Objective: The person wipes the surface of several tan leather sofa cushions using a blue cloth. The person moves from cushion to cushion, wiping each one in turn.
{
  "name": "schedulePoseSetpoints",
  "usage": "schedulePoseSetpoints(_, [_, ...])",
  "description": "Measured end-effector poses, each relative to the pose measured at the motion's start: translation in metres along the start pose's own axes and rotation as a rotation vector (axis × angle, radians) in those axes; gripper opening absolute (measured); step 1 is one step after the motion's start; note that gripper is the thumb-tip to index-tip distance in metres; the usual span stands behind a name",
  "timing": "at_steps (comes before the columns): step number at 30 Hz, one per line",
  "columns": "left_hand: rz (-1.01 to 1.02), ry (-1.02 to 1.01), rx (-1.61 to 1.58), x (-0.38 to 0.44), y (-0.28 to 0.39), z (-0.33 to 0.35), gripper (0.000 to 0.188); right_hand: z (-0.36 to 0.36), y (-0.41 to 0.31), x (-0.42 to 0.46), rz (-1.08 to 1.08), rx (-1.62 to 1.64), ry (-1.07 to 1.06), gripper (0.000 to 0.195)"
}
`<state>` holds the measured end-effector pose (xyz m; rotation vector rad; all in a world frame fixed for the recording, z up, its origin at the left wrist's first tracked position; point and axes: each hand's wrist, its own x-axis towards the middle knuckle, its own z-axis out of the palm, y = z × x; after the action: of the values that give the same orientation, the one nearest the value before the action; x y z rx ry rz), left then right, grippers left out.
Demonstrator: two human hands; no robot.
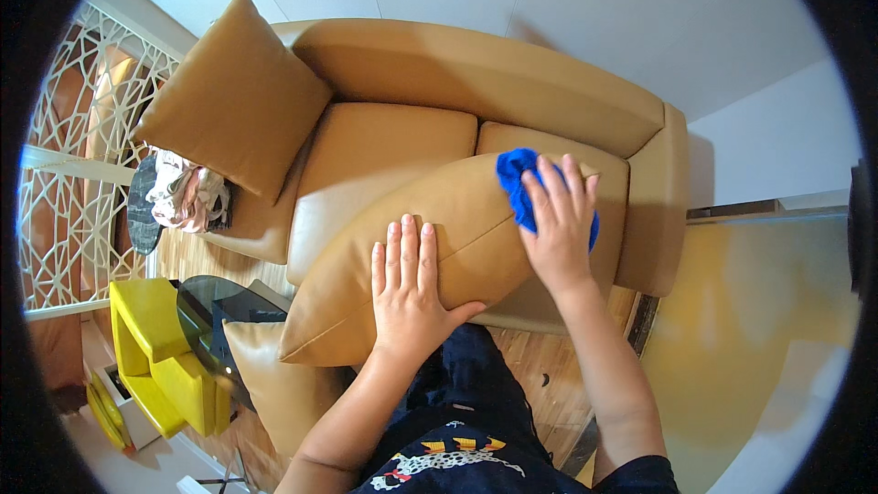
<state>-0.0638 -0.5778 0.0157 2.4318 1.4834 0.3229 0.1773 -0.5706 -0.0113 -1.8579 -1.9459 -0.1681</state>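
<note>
A tan leather-look cushion [459, 240] lies edge up before me, with its seam facing me, over the seat of a tan sofa [391, 144]. My left hand [411, 288] rests flat on the cushion's near side, fingers apart and thumb out, holding nothing. Under my right hand [559, 226] a blue cloth [519, 178] is pressed against the cushion's right end; part of the cloth is hidden by the palm and fingers.
Another tan cushion [236, 96] leans at the sofa's left end. Crumpled fabric [185, 195] lies on a dark round table [142, 209]. A black glass table [206, 315], a third cushion [288, 384] and a yellow armchair [164, 370] stand at the lower left.
</note>
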Motion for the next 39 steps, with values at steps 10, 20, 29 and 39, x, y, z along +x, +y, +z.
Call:
schedulePoseSetpoints(10, [-0.001, 0.021, 0.024, 0.002, -0.002, -0.002, 0.128, -0.003, -0.005, 0.009, 0.068, 0.129, 0.32, 0.073])
schedulePoseSetpoints(20, [-0.008, 0.052, 0.037, 0.001, -0.014, 0.0, 0.128, 0.021, -0.055, -0.02, -0.08, 0.148, -0.076, 0.087])
schedulePoseSetpoints(29, [0.0, 0.045, 0.032, 0.01, -0.009, -0.005, 0.13, 0.008, 0.017, 0.017, 0.103, 0.056, 0.212, 0.065])
schedulePoseSetpoints(39, [0.036, 0.05, 0.079, 0.009, -0.023, -0.005, 0.127, 0.015, -0.08, -0.008, -0.059, 0.265, -0.014, 0.08])
